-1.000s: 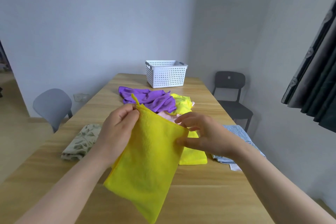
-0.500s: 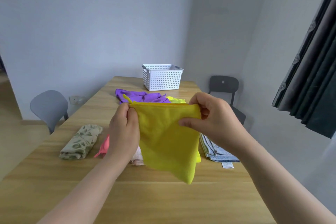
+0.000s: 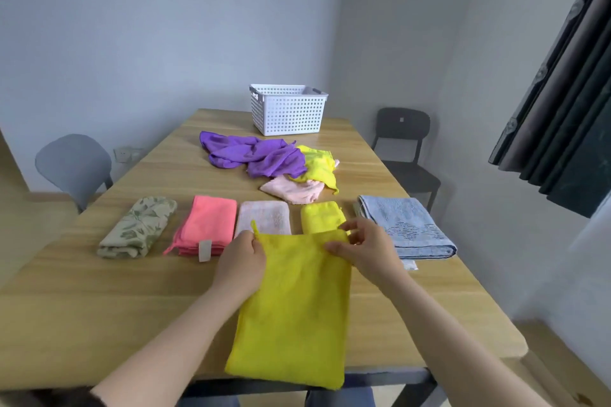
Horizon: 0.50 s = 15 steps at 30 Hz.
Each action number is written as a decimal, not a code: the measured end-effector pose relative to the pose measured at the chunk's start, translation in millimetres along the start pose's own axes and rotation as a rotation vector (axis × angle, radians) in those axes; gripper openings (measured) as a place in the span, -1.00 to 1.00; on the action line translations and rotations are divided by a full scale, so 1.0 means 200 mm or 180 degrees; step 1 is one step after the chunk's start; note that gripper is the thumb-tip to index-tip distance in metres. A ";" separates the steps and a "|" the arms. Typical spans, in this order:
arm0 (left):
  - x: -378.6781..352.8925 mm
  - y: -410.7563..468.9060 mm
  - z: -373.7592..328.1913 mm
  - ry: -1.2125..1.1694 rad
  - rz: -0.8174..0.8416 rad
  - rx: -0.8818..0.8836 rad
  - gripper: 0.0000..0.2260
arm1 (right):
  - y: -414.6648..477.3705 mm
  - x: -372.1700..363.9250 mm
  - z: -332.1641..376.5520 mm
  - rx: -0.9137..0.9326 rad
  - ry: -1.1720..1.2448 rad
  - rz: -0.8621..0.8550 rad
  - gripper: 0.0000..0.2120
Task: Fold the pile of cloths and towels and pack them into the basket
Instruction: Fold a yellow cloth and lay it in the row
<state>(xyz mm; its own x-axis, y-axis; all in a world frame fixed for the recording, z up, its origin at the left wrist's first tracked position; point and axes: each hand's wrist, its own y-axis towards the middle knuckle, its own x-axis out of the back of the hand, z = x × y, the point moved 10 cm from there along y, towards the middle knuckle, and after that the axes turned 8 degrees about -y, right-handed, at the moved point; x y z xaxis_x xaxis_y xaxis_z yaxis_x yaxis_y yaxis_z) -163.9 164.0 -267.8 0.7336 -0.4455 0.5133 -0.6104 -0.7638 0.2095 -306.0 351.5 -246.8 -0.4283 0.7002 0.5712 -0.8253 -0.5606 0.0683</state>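
A yellow cloth (image 3: 294, 314), folded in half, lies flat on the wooden table (image 3: 99, 301), its near end hanging over the front edge. My left hand (image 3: 243, 258) pinches its far left corner and my right hand (image 3: 362, 249) pinches its far right corner. Behind it runs a row of folded cloths: a leaf-patterned one (image 3: 139, 225), a coral one (image 3: 206, 225), a pale pink one (image 3: 264, 216), a small yellow one (image 3: 320, 216) and a blue towel (image 3: 406, 225). An unfolded pile of purple (image 3: 254, 155), yellow and pink cloths lies further back. The white perforated basket (image 3: 287, 114) stands at the far end.
A grey chair (image 3: 74, 165) stands left of the table and a black chair (image 3: 403, 149) at its far right. Dark curtains (image 3: 562, 92) hang on the right. A wall socket (image 3: 127, 154) sits low on the back wall.
The yellow cloth, held up in the air before, now lies spread on the table in front of me, both hands still at its top corners. My view has tilted downward.
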 end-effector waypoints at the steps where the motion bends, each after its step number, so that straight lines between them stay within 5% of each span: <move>1: -0.05 0.01 0.05 0.0104 0.0031 0.0012 -0.69 | 0.02 -0.03 -0.07 -0.0080 -0.0180 -0.0093 -0.69; 5: -0.11 0.06 0.11 0.0328 -0.0023 -0.0008 -0.71 | 0.07 -0.10 -0.20 -0.0180 -0.0135 -0.0353 -0.69; 8: -0.10 0.09 0.10 0.0370 -0.0017 -0.0059 -0.90 | 0.07 -0.11 -0.23 -0.0196 -0.0016 -0.0358 -0.70; 10: -0.04 0.06 0.07 0.0584 -0.0087 -0.0110 -0.82 | 0.03 -0.10 -0.25 -0.0196 0.0050 -0.0339 -0.70; 13: 0.04 -0.09 -0.10 0.0810 -0.0363 -0.0977 -0.76 | -0.10 -0.05 -0.25 -0.0096 0.0074 -0.0340 -0.71; 15: -0.01 -0.24 -0.17 0.0408 0.0000 -0.1282 -0.76 | -0.24 -0.03 -0.24 0.0025 0.0149 -0.0332 -0.70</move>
<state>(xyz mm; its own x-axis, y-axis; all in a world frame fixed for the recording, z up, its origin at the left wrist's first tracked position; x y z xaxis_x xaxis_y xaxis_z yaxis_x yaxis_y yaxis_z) -146.9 217.0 -250.6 0.7059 -0.3643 0.6074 -0.6972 -0.5090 0.5049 -281.7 394.4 -292.3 -0.3570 0.7747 0.5219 -0.8635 -0.4868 0.1319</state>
